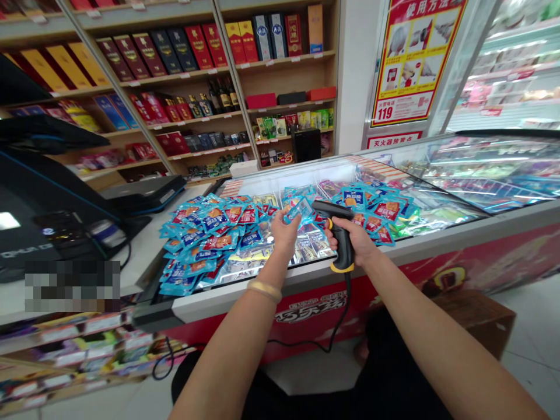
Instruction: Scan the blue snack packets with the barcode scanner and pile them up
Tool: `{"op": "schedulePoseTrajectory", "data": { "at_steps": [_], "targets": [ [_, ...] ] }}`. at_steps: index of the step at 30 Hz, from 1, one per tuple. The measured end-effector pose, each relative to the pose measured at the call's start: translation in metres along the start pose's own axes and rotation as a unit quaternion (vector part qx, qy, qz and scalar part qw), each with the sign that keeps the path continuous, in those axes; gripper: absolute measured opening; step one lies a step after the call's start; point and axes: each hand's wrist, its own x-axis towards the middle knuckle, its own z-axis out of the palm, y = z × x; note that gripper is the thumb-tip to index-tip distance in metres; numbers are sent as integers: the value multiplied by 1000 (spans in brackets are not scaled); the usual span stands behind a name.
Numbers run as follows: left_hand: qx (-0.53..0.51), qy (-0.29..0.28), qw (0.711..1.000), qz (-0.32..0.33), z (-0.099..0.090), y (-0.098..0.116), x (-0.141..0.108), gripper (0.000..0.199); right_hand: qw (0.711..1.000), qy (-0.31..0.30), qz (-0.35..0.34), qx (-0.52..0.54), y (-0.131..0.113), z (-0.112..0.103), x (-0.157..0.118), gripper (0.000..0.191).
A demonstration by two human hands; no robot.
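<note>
My right hand (359,238) is wrapped round the grip of a black and yellow barcode scanner (343,242), whose head points left and whose cable hangs down. Just left of the scanner head, my left hand (286,227) holds a small blue snack packet (301,209) between thumb and fingers. Both hands are above the glass top of a chest freezer (245,261). A heap of blue and red snack packets (205,227) lies on the glass to the left. A second pile of snack packets (385,207) spreads out to the right, beyond the scanner.
A checkout machine (39,216) stands on the counter at the left. Behind the freezer, shelves (192,76) carry boxed bottles and small goods. A cardboard box (476,318) sits on the floor at the right. The scanner cable (306,345) loops in front of the freezer.
</note>
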Motion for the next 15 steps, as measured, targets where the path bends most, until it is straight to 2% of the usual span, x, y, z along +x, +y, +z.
{"op": "schedulePoseTrajectory", "data": {
  "at_steps": [11, 15],
  "targets": [
    [-23, -9, 1000, -8, 1, 6, -3, 35, 1000, 0, 4, 4, 1, -1, 2, 19],
    [-11, -9, 1000, -2, 2, 6, -4, 31, 1000, 6, 9, 7, 0, 1, 0, 17]
  ]
}}
